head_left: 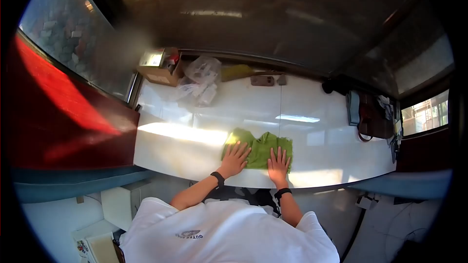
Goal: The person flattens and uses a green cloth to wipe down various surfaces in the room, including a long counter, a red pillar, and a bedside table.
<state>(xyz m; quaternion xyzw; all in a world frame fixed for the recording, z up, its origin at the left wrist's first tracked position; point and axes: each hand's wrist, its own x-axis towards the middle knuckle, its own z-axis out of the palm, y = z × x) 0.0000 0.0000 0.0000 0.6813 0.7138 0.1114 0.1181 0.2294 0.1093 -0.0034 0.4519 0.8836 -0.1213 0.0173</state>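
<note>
A green cloth (261, 147) with frayed edges lies spread near the front edge of the white table (331, 158). My left hand (235, 159) rests flat on the cloth's left part, fingers spread and pointing away from me. On the right part of the same cloth, my right hand (278, 165) lies with its fingers stretched out and slightly apart. A few folds rise in the cloth between the two hands, towards its far edge. Each wrist wears a dark band.
At the back left stand a cardboard box (160, 69) with items in it and clear plastic bags (201, 80). A small brownish object (262, 81) lies at the table's back edge. A dark brown bag (376, 116) sits at the right end. Bright sunlight strips cross the tabletop.
</note>
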